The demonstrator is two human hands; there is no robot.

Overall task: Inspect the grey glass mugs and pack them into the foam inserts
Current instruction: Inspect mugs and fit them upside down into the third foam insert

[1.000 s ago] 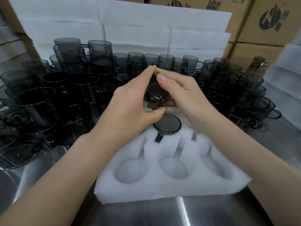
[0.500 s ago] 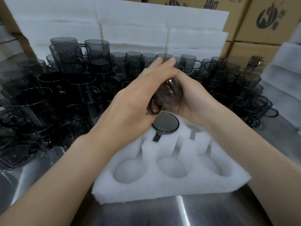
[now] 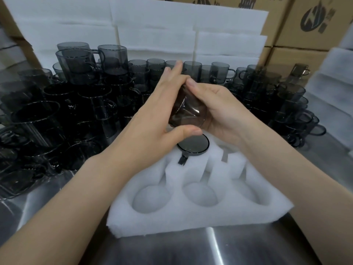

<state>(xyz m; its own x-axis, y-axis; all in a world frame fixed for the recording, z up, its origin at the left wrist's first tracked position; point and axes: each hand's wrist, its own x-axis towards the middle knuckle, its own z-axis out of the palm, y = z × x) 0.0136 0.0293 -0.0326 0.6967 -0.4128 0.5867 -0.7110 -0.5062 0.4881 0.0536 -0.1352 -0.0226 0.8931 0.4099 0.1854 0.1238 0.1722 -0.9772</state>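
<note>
Left hand (image 3: 150, 115), right hand (image 3: 223, 109) turned mug (image 3: 189, 111) further; right thumb now atop.

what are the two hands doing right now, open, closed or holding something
left hand: holding the grey glass mug, thumb under it, fingers behind it.
right hand: holding the same mug, cupped round its other side.
</note>
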